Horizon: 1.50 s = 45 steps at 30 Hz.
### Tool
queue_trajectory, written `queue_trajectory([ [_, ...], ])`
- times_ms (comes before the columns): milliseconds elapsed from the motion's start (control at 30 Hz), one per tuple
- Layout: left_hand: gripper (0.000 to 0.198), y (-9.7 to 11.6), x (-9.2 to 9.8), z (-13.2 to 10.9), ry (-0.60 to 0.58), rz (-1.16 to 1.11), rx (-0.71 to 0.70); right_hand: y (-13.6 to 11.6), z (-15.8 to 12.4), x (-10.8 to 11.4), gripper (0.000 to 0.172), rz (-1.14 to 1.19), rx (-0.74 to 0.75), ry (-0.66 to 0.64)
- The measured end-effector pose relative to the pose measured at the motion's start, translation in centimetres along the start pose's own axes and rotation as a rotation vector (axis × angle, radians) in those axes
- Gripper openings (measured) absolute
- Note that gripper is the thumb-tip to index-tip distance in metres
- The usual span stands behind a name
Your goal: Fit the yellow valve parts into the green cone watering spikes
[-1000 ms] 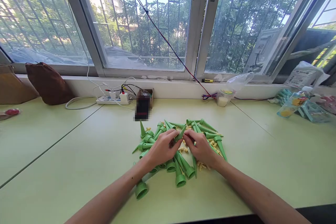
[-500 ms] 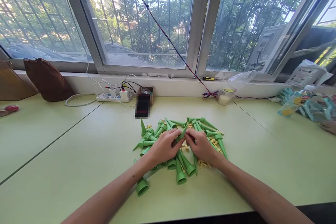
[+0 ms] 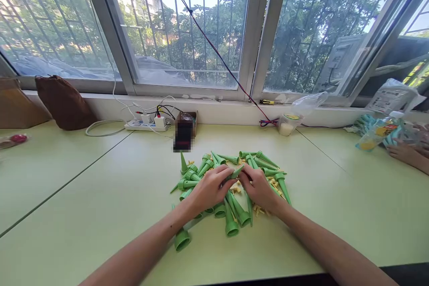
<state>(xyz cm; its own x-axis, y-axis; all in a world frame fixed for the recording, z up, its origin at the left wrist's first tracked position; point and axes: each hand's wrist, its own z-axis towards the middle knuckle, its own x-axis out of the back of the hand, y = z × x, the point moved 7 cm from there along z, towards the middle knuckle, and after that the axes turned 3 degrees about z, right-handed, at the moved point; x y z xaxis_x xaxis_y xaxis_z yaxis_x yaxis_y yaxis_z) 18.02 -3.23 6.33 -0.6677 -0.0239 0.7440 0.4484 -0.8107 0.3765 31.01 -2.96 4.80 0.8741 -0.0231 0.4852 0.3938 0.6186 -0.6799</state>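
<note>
My left hand (image 3: 213, 186) is closed around a green plastic cone spike (image 3: 237, 171), whose pointed end sticks out to the right. My right hand (image 3: 258, 186) meets it there with thumb and fingers pinched together beside the cone; what they hold, if anything, is hidden. Around and under both hands lies a loose pile of similar green cones (image 3: 232, 225) with wide ribbed, hollow ends. Small pale yellow plastic pieces (image 3: 258, 209) are scattered among them. One cone (image 3: 182, 240) rests apart at the near left, partly behind my left forearm.
At the back stand a power strip (image 3: 147, 126) with cables, a small box with a pixelated dark object (image 3: 182, 136), and a bagged cup (image 3: 286, 126). A brown bag (image 3: 65, 103) sits far left. Another person's hand (image 3: 407, 153) is at right, near a drink pouch (image 3: 377, 134).
The cone in my left hand has tipped from steeply upright to lying flatter, pointing right. Another person's hand has come into view at the right edge. The camera view has shifted slightly.
</note>
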Motion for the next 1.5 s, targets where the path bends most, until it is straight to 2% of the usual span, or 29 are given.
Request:
queue_trajectory([
  [333, 0.016, -0.5, 0.8, 0.1, 0.135, -0.024, 0.101, -0.4, -0.1, -0.2, 0.014, 0.096, -0.041, 0.052],
  [667, 0.021, -1.0, 1.5, 0.2, 0.215, -0.018, 0.173, -0.5, -0.1, 0.0, 0.019, 0.087, -0.033, 0.044],
  [1300, 0.02, -0.4, 1.6, 0.1, 0.217, 0.014, 0.096, 0.0, 0.0, -0.1, 0.02, 0.079, -0.002, 0.042],
  [1500, 0.018, -0.2, 1.7, 0.0, 0.215, 0.015, 0.086, 0.1, -0.1, -0.4, 0.026, 0.101, -0.031, -0.01],
])
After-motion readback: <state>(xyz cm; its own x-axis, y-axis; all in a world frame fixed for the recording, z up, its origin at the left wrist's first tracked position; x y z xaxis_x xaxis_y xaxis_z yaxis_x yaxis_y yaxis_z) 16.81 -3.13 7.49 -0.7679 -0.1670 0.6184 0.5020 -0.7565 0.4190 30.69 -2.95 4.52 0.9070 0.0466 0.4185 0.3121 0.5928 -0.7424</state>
